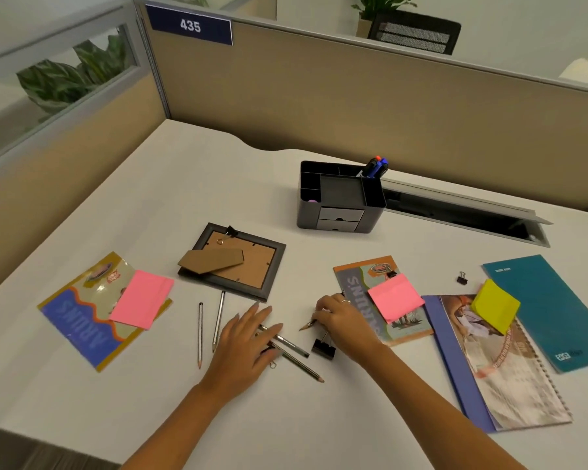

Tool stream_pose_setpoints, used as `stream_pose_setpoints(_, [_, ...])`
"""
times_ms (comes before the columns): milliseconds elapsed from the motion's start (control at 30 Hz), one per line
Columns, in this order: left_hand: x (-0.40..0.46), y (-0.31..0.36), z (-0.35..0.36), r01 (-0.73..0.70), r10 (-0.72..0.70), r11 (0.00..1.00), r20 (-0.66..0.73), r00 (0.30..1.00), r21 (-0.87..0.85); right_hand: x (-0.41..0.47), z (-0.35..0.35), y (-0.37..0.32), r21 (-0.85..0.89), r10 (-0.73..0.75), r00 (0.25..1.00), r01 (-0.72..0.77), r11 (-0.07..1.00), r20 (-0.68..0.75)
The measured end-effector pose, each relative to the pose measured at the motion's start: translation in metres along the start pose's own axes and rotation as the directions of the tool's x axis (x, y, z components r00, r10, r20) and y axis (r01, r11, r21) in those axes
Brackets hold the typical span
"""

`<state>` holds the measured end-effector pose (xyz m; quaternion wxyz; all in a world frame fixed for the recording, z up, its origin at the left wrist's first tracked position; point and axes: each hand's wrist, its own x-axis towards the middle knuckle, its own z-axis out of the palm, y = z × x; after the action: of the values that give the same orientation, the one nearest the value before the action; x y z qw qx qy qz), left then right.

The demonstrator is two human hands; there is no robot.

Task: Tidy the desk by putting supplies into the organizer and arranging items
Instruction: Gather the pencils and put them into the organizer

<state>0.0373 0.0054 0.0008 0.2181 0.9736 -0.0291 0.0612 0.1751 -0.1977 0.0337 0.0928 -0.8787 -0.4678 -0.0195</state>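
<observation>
A black desk organizer (pixel 340 198) with two small drawers stands at the back of the white desk (pixel 150 198); markers (pixel 375 166) stick out of its rear right slot. My left hand (pixel 248 337) lies flat, fingers spread, over a pen and a pencil (pixel 302 366). My right hand (pixel 342 317) is closed on a pencil (pixel 308 324) whose tip points left. A large black binder clip (pixel 323 347) sits just below that hand. Two loose pencils (pixel 200 334) (pixel 218 320) lie left of my left hand.
A picture frame (pixel 235 262) lies face down at centre. Booklets with pink sticky pads lie at left (pixel 89 320) and right (pixel 384 300). A spiral notebook (pixel 499 364) with a yellow pad (pixel 494 305), a teal book (pixel 550 307) and a small clip (pixel 461 278) lie right.
</observation>
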Motion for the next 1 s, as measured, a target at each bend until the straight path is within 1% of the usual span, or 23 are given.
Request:
stream_pose_setpoints(67, [0.002, 0.001, 0.000, -0.027, 0.027, 1.000, 0.012, 1.000, 0.015, 0.004, 0.004, -0.001, -0.042, 0.004, 1.000, -0.004, 0.999, 0.000])
stream_pose_setpoints(167, [0.011, 0.003, -0.001, -0.031, 0.031, 0.999, -0.003, 1.000, -0.006, 0.007, 0.008, -0.004, -0.091, 0.025, 0.999, -0.022, 0.996, 0.025])
stream_pose_setpoints(267, [0.024, 0.004, -0.003, -0.034, 0.034, 0.999, -0.002, 0.999, -0.008, 0.013, 0.007, -0.006, -0.061, 0.135, 0.990, -0.137, 0.989, -0.027])
stream_pose_setpoints(367, [0.038, 0.004, -0.003, -0.040, 0.040, 0.999, 0.010, 0.999, 0.030, 0.021, 0.001, -0.004, 0.087, 0.263, 0.955, -0.253, 0.963, -0.133])
stream_pose_setpoints(433, [0.047, 0.007, -0.004, -0.042, 0.041, 0.997, 0.022, 0.999, 0.060, 0.024, -0.007, -0.001, 0.218, 0.381, 0.906, -0.340, 0.915, -0.186])
stream_pose_setpoints(500, [0.056, 0.010, -0.005, -0.039, 0.037, 0.996, 0.031, 0.999, 0.080, 0.027, -0.018, 0.001, 0.343, 0.493, 0.852, -0.415, 0.843, -0.179])
stream_pose_setpoints(567, [0.064, 0.013, -0.006, -0.030, 0.027, 0.996, 0.038, 0.999, 0.082, 0.029, -0.029, 0.004, 0.442, 0.566, 0.809, -0.454, 0.774, -0.161])
stream_pose_setpoints(700, [0.081, 0.017, -0.005, -0.042, 0.037, 0.993, 0.053, 0.998, 0.109, 0.040, -0.048, 0.012, 0.561, 0.628, 0.754, -0.441, 0.701, -0.191])
stream_pose_setpoints(867, [0.104, 0.017, -0.002, -0.072, 0.062, 0.988, 0.078, 0.995, 0.134, 0.070, -0.074, 0.033, 0.687, 0.720, 0.658, -0.420, 0.594, -0.221])
stream_pose_setpoints(1000, [0.120, 0.016, 0.001, -0.060, 0.054, 0.991, 0.056, 0.997, 0.122, 0.107, -0.105, 0.058, 0.722, 0.699, 0.641, -0.315, 0.616, -0.318])
